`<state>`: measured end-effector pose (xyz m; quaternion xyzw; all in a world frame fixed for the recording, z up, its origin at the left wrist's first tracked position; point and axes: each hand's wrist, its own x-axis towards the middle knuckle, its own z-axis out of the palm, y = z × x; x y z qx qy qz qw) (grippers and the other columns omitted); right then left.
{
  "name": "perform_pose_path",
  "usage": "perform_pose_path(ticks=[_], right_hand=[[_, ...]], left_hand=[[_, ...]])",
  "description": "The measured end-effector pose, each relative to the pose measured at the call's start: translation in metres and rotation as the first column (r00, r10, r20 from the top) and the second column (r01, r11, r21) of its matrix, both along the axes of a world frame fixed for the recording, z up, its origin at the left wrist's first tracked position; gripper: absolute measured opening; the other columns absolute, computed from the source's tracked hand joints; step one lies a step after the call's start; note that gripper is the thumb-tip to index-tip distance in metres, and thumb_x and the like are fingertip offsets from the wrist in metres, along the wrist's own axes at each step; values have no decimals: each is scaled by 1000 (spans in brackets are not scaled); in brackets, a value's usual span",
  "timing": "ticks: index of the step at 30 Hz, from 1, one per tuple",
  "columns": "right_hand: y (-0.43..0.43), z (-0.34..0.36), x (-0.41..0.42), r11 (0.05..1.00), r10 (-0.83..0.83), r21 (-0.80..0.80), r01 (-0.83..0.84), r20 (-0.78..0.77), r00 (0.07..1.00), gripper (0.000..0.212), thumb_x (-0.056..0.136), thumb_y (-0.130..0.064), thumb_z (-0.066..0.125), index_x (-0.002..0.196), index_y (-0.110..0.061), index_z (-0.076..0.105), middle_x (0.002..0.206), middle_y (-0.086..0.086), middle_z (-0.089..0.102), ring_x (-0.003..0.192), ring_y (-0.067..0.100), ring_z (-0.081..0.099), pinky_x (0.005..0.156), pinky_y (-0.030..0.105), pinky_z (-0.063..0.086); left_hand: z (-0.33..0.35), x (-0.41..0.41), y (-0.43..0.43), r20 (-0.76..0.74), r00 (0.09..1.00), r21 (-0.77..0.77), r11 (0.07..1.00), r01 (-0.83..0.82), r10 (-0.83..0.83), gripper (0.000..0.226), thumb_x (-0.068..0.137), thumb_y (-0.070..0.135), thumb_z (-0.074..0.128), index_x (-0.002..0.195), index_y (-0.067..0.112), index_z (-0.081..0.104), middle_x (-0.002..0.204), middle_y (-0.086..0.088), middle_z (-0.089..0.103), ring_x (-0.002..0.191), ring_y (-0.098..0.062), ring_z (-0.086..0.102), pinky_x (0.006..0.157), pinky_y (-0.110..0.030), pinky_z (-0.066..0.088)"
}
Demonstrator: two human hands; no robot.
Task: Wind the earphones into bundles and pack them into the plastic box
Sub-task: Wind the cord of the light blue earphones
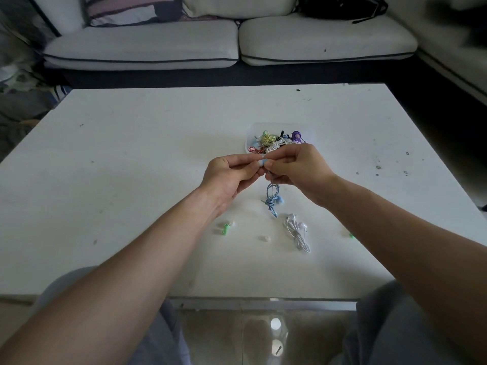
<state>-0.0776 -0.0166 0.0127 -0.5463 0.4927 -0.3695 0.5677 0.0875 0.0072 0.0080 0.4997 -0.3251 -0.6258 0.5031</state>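
Both hands meet above the middle of the white table. My left hand and my right hand pinch a light blue earbud of the blue earphones between their fingertips. The wound blue cord hangs down from my right hand, with its other earbud and knot just over the table. Just behind the hands stands the clear plastic box, holding several wound bundles in yellow, purple, red-white, black and white. A white earphone bundle lies on the table in front of the hands.
Loose ear tips lie on the table: a green one with a white one, a white one and a green one to the right. A grey sofa stands beyond the far table edge. My knees sit below the near edge.
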Motion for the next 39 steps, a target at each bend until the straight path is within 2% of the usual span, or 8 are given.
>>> perform_pose_path(ticks=[4,7,10,17,24,31,35,39], right_hand=[[-1,-4,-2,998,-8,58,7,18,1000,7,88,-2,72,89,-8,72,74,12,70,69,18,69,82,40,61],[-1,-4,-3,995,7,99,-12,56,998,6,89,-3,71,93,-6,74,81,17,69,71,19,68,74,32,59],[-3,-2,-5,992,40,114,-49,77,996,8,90,-2,69,92,-7,74,79,16,66,70,17,67,71,27,57],[-13,11,-16,977,210,41,-210,15,978,12,91,2,65,98,-5,73,80,9,71,75,17,68,74,27,57],[-12,10,-16,978,200,47,-202,41,979,11,90,-2,67,99,-4,74,82,11,73,75,17,67,76,29,58],[-6,1,-6,997,72,-2,-72,13,997,10,88,-4,71,98,-3,73,81,15,70,72,19,68,76,32,59],[-10,7,-10,984,158,72,-165,96,983,13,92,-3,65,95,-10,75,85,15,69,76,17,67,79,31,59],[-9,13,-14,975,197,79,-205,100,975,16,92,-2,64,90,-12,76,81,12,68,74,17,65,79,29,58]], left_hand=[[-3,-3,2,10,1000,-8,1000,-6,6,18,87,-7,66,89,9,74,79,-6,76,73,-12,72,73,-18,56],[-5,-4,3,36,999,-19,1000,-11,12,18,87,-5,67,90,11,74,78,-5,76,73,-12,72,72,-18,56],[-4,-3,2,87,996,-4,1000,16,-16,17,87,1,69,90,16,75,80,-3,75,75,-12,71,69,-18,56],[5,9,-5,-16,994,8,994,113,-113,17,86,-5,66,97,7,73,85,-7,74,77,-16,72,74,-20,58],[2,4,-5,-34,996,-8,997,77,-77,17,86,-7,65,97,4,72,86,-9,74,77,-18,72,76,-21,58],[-2,1,-4,-44,999,7,1000,11,-10,16,85,-6,67,94,6,73,84,-9,75,79,-19,70,76,-21,58],[2,6,-7,-71,996,0,999,52,-52,17,87,-5,65,99,5,72,90,-10,75,82,-19,72,78,-21,58],[3,8,-7,-64,994,3,996,86,-86,18,86,-4,65,99,6,73,91,-9,75,82,-19,72,79,-22,58]])
